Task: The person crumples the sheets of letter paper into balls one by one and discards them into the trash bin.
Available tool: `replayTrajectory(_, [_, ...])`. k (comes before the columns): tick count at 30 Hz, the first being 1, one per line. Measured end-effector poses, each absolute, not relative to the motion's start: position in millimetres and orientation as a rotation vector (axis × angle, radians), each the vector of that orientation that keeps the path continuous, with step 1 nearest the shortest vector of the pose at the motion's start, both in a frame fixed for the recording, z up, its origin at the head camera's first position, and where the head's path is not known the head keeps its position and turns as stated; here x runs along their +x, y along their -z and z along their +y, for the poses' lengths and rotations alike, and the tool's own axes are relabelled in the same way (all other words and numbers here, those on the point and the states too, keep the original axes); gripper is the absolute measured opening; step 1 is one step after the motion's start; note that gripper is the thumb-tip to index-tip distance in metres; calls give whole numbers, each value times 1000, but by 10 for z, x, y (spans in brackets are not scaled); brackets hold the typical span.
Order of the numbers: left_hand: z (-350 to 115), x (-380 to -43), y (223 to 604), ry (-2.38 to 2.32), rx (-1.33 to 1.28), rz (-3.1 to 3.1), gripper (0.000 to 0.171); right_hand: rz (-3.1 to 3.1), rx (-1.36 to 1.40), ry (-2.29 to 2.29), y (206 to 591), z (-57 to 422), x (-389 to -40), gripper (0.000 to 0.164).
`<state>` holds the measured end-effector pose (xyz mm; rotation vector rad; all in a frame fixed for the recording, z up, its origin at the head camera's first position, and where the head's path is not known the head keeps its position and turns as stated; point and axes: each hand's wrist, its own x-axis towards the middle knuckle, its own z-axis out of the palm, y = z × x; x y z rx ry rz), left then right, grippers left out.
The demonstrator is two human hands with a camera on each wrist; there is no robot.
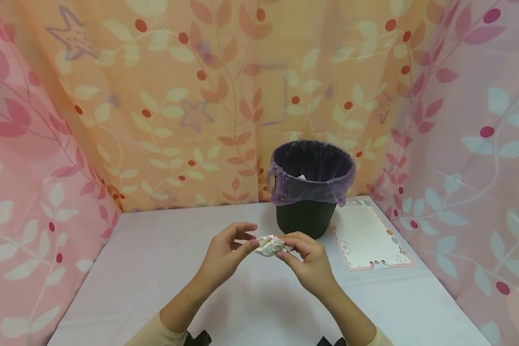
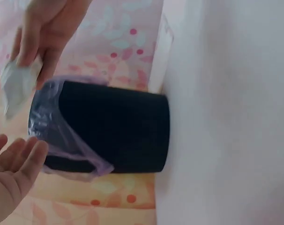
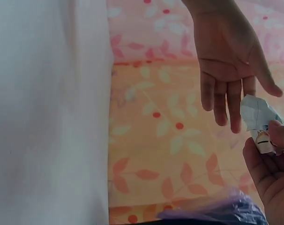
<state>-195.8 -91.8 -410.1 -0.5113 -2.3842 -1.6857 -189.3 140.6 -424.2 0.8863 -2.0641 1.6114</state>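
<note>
A crumpled piece of white paper (image 1: 270, 245) with printed markings is held up over the table, in front of the bin. My right hand (image 1: 310, 263) pinches its right end between thumb and fingers; the right wrist view shows the paper ball (image 3: 258, 115) sticking out past the fingertips. On the other side, my left hand (image 1: 226, 252) has its thumb tip right by the paper's left end. In the left wrist view the left hand (image 2: 13, 176) has relaxed, spread fingers, with a gap between it and the paper (image 2: 19, 84).
Behind the hands stands a dark bin (image 1: 304, 216) lined with a purple plastic bag (image 1: 313, 192); a bit of white shows inside. A flat sheet with a decorated border (image 1: 369, 235) lies to its right on the white-covered table (image 1: 155, 269). Patterned curtains (image 1: 164, 120) enclose three sides.
</note>
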Motion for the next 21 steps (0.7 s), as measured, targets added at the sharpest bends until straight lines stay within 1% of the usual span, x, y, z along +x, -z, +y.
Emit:
replayTrajectory(9, [-843,-2559,3680,1622,-467,-2455,55,-2085,803,-1633,4269,1675,-1918,32])
replayTrajectory(15, [-739,-2965,3412,1597,-531,-2450,63,-2081,761,-1600,4267,1786,-1918,34])
replayTrajectory(21, [-630,-3245,3246,1557,-527,-2482,74,-2075,724,-1571,4251,1886,-1922,34])
